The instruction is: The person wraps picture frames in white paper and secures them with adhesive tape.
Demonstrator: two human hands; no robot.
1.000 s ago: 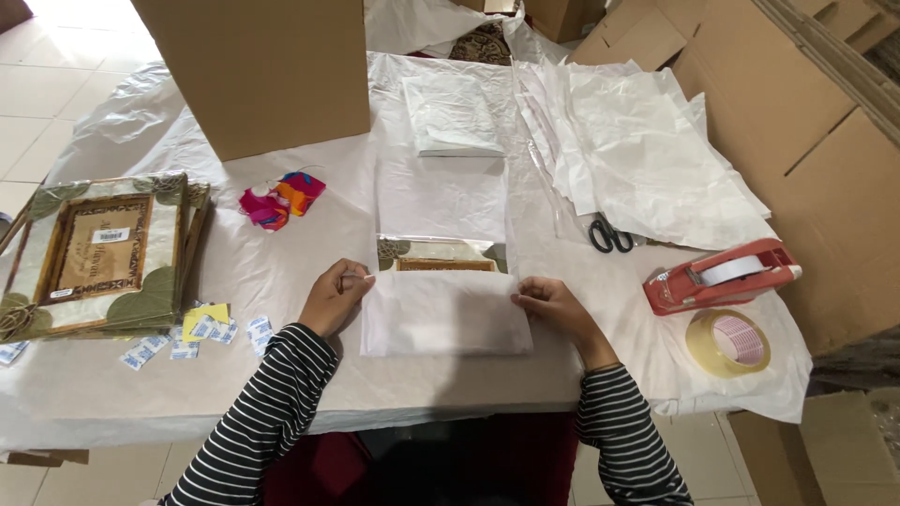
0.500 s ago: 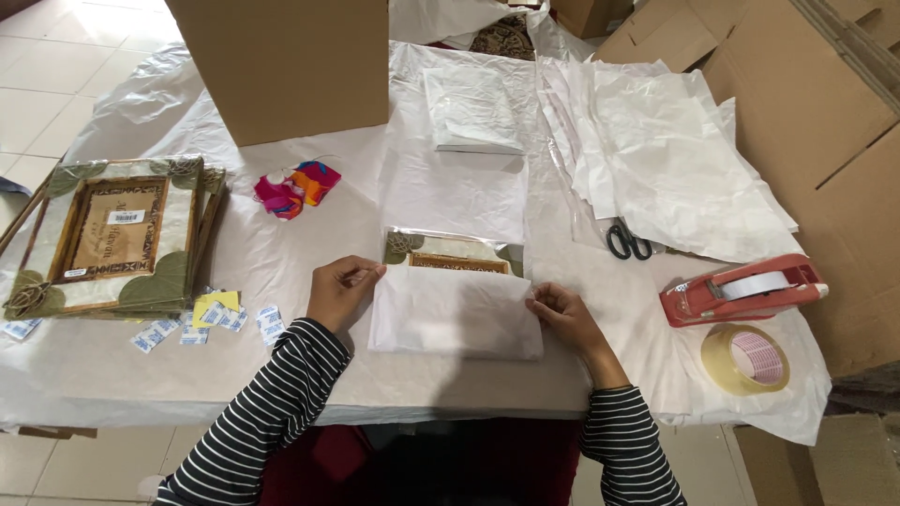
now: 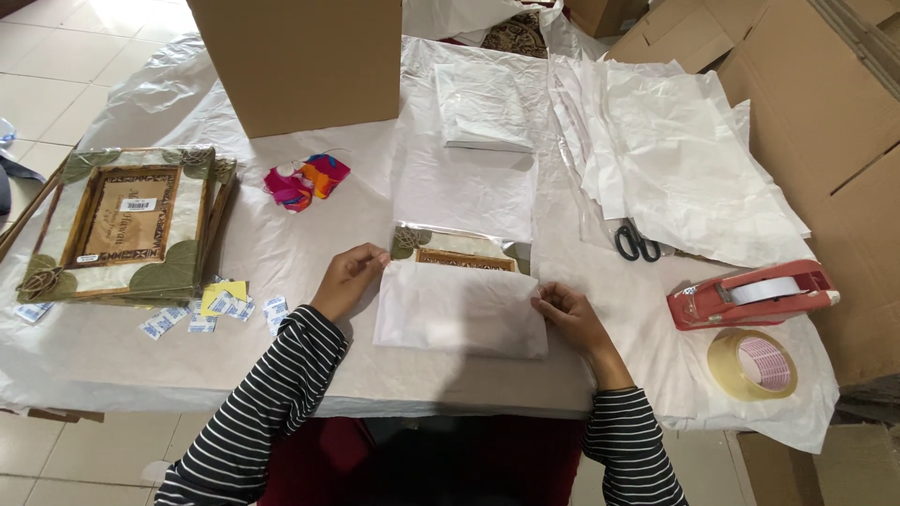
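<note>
White plastic sheeting (image 3: pixel 281 253) is spread over the table, cardboard boxes are stacked along the right side, tiled floor is seen at upper left. At the near edge, centre, a decorated frame (image 3: pixel 457 251) is lying flat, its lower part covered by a folded white paper sheet (image 3: pixel 459 307); only the frame's top strip with leaf ornaments is left exposed. Left hand (image 3: pixel 349 278) is placed at the sheet's upper left corner, fingers curled and pinching the paper edge against the frame. Right hand (image 3: pixel 570 314) is set at the sheet's right edge, fingertips pressed on the fold, loosely bent, not clenched. Both sleeves are black-and-white striped. To the left, a stack of similar frames (image 3: pixel 127 225) with green leaf corners is resting on the table, small white packets (image 3: pixel 208 307) and a yellow slip scattered just beside it. A pink-orange fabric bundle (image 3: pixel 306 178) is seen between that stack and the wrapped frame. A big cardboard box (image 3: pixel 300 56) is standing upright at the far edge. A folded white stack (image 3: pixel 483 108) is lying behind the frame, loose white wrapping sheets (image 3: pixel 684 159) are piled to the right. Black-handled scissors (image 3: pixel 637 244) are lying at the edge of that pile. A red tape dispenser (image 3: pixel 750 292) is parked near the right edge, a roll of tape (image 3: pixel 752 364) flat just in front of it
</note>
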